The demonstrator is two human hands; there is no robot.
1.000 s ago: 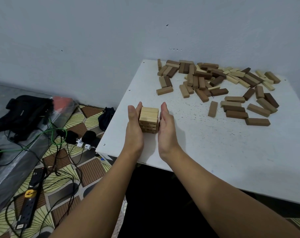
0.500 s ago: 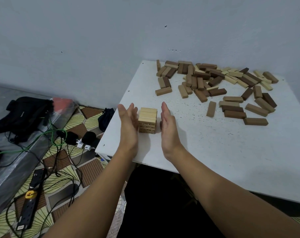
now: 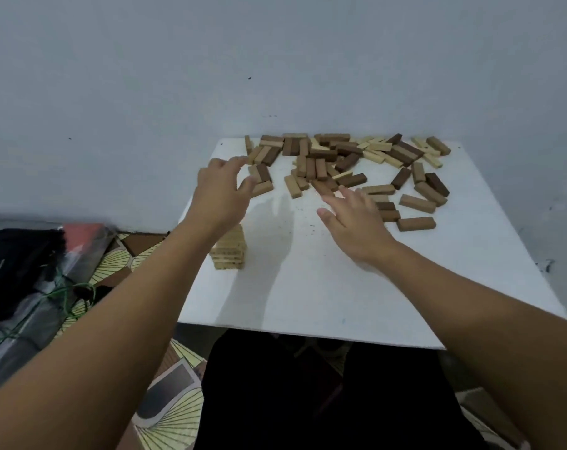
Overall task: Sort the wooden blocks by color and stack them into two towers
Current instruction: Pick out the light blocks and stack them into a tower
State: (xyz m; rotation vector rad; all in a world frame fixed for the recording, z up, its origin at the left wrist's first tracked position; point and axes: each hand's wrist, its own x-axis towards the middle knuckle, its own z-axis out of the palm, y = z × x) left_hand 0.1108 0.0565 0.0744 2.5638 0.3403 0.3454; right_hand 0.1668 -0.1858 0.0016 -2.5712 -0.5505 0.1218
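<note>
- The left hand [image 3: 222,190] hovers with a wide, empty grip, fingers loosely spread and blurred, just beside the near-left edge of the scattered heap of light, mid-brown and dark wooden blocks [image 3: 340,164].
- The right hand [image 3: 351,219] is also empty, its grip wide with fingers straight, reaching over the near edge of that heap; whether the fingertips touch a block cannot be told.
- The short tower of pale wooden blocks [image 3: 230,251] stands upright on the white square bench [image 3: 340,287], well nearer the person than the heap and toward the bench's left edge. The left forearm crosses in front of its upper left part.
- The heap lies along the far side of the bench against the grey wall [image 3: 275,60], the colours mixed, with a few brown blocks lying singly on its near-right side.
- Left of the bench, far from the heap, a black bag [image 3: 19,258] and green cable [image 3: 64,297] lie on a patterned floor [image 3: 175,420].
</note>
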